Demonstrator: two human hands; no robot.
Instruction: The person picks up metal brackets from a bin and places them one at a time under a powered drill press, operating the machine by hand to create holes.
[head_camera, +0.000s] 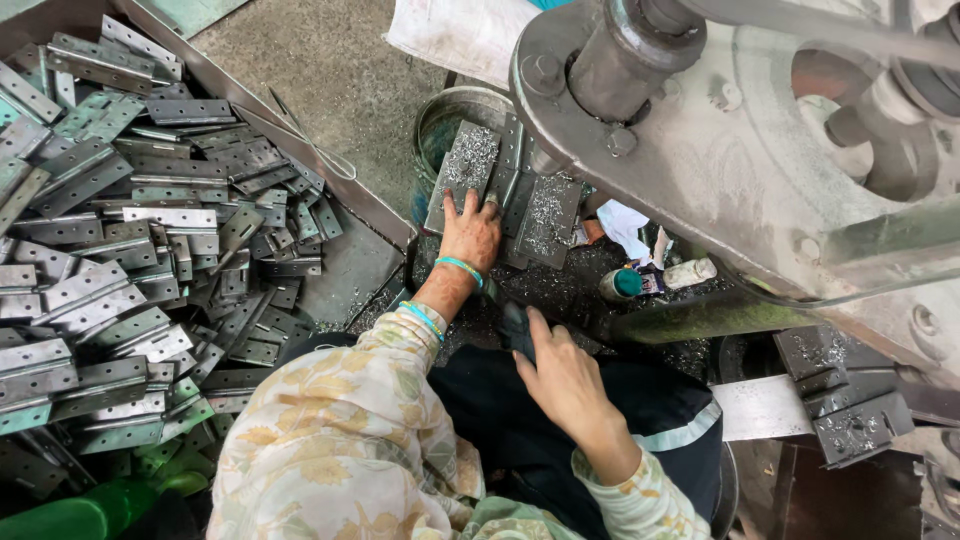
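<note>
My left hand (472, 230) lies flat, fingers apart, on a stack of grey metal hinge plates (545, 215) dusted with metal shavings, just under the big machine wheel (700, 130). Green bangles circle that wrist. Lower down, over my lap, my right hand (562, 378) closes its fingers on a small dark metal piece (513, 328). Both arms wear a floral sleeve.
A large tray (345, 265) on the left holds a heap of several grey hinges (130, 230). A round tin (450, 115) stands behind the plates. Small bottles (655, 278) lie by the machine base. More shaving-covered plates (845, 395) rest at the right.
</note>
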